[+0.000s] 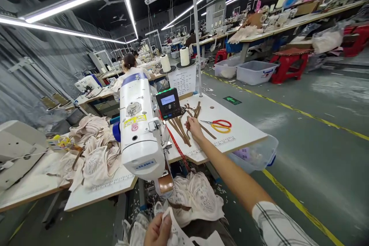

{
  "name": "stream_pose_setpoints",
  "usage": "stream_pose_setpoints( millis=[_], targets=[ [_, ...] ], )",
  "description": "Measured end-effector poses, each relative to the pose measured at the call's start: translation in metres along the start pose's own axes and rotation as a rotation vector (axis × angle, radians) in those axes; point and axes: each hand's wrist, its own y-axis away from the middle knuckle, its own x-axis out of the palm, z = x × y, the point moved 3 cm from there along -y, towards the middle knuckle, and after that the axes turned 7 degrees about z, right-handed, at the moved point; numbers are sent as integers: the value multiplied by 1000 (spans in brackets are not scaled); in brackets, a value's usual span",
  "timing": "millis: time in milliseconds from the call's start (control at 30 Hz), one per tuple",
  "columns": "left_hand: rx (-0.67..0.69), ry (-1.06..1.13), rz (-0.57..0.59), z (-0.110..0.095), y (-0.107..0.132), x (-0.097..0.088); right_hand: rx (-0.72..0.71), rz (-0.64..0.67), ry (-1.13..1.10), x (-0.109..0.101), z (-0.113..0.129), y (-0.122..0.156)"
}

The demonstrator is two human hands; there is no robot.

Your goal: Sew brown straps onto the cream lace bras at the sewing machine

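My right hand reaches out over the white table and pinches one of the brown straps that lie beside the white sewing machine. Close to me at the bottom edge, my left hand is closed on a piece of cream lace fabric in my lap. Red and yellow scissors rest on the table just right of my right hand.
A heap of cream lace pieces lies left of the machine. The machine's control panel glows. A clear bin hangs under the table's right end. Other workers sit at machines behind; plastic tubs and red stools stand across the aisle.
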Motion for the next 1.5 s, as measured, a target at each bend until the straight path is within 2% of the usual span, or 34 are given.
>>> stream_pose_setpoints(
  millis=[100,267,333,400,567,733,800,833,967,1033,1100,1200,1267,1333,1400,1500],
  targets=[
    [58,-14,-12,-10,5,-1,155,39,-252,-10,-26,42],
    [52,-49,58,-11,4,4,502,154,-574,-16,-80,137],
    [43,-54,88,-6,4,7,584,164,-675,-16,-92,163],
    [21,-55,119,0,4,9,625,158,-758,-17,-98,177],
    [22,-130,139,-5,5,13,649,154,-899,-10,-94,196],
    [196,-407,2,-20,8,24,549,273,-991,35,-57,246],
    [278,-426,-41,-19,7,30,452,268,-1038,50,-43,265],
    [296,-408,-20,-16,5,33,426,261,-1037,54,-39,272],
    [173,-363,247,3,-6,37,410,221,-1030,58,-38,278],
    [127,-334,320,7,-7,34,451,199,-992,53,-44,277],
    [124,-279,310,7,-7,30,519,277,-892,48,-47,282],
    [120,-227,277,7,-5,30,606,536,-681,42,-46,298],
    [117,-231,283,9,-5,32,611,619,-543,38,-44,305],
    [132,-257,285,10,-5,34,549,595,-389,33,-46,303],
    [159,-292,267,10,-5,33,450,512,-270,26,-49,293],
    [174,-345,210,8,-5,25,395,372,-310,11,-51,274]
  ],
)
